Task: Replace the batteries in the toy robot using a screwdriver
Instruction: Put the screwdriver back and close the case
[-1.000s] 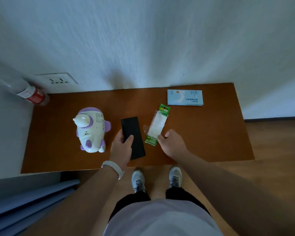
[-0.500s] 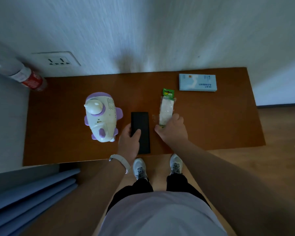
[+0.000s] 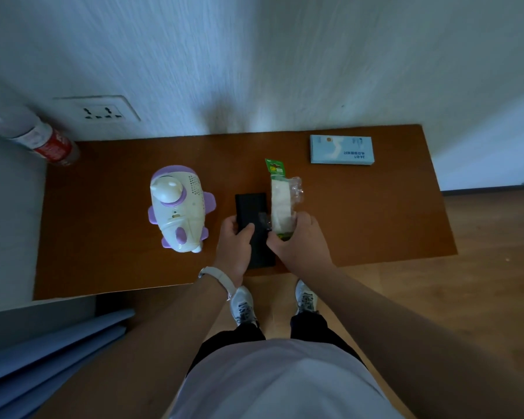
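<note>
Dim room, brown wooden table set against a white wall

The wall is rough-textured, with a white power socket just above the table's far left corner. Wood-plank floor runs to the right, meeting a dark baseboard. Blue boards lie at lower left. The light is weak and bluish.
</note>
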`<state>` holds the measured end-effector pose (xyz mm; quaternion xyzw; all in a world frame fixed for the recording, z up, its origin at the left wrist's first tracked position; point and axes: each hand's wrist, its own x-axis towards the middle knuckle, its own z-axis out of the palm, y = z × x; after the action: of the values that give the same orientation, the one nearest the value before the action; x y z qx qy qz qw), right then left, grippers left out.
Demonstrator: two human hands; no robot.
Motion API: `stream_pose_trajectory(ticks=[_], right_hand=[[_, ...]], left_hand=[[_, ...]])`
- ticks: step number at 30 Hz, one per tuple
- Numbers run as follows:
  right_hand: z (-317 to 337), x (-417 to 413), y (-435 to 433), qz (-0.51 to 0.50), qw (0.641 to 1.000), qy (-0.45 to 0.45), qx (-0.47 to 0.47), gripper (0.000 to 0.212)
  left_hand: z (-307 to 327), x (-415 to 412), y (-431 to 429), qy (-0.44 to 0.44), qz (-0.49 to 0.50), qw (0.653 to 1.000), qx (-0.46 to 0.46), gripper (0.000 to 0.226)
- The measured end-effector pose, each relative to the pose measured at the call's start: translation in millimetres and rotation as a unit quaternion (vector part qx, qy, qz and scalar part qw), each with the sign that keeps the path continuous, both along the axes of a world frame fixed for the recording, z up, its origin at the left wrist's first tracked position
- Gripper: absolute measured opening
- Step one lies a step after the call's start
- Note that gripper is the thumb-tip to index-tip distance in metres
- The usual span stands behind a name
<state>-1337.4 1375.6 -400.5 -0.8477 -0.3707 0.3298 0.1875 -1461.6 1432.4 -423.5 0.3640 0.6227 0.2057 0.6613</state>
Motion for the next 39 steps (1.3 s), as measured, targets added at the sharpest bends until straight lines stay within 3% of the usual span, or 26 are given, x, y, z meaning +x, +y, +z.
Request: stream_pose_trajectory(ticks=[8, 11, 19, 24, 32, 39], right_hand=[[19.0, 0.4, -1.4, 0.024, 0.999, 0.003, 0.049, 0.058], [19.7, 8.5, -2.0, 0.028, 0.998, 0.003, 0.06, 0.051], [18.0, 58.3, -6.5, 0.067, 0.995, 0.037, 0.071, 0.044], [7.5, 128.9, 3.9, 0.049, 0.997, 0.005, 0.066, 0.042], [-19.9, 214.7, 40.0, 0.12, 0.984, -0.103, 0.085, 0.042], [-36.8, 259.7, 82.3, 0.235, 0.953, -0.18, 0.064, 0.067]], left_hand=[[22.9, 29.1, 3.0, -0.104, 0.011, 0.994, -0.014, 0.017], [26.0, 35.7, 1.8, -0.09, -0.019, 0.996, 0.0, 0.03], [23.4, 60.5, 7.2, -0.052, -0.005, 0.999, 0.003, 0.024], [22.4, 77.7, 19.5, -0.046, 0.008, 0.999, 0.008, 0.026], [19.6, 112.1, 12.5, -0.004, 0.06, 0.998, 0.013, 0.026], [12.7, 137.2, 6.4, 0.023, 0.103, 0.994, 0.02, 0.023]])
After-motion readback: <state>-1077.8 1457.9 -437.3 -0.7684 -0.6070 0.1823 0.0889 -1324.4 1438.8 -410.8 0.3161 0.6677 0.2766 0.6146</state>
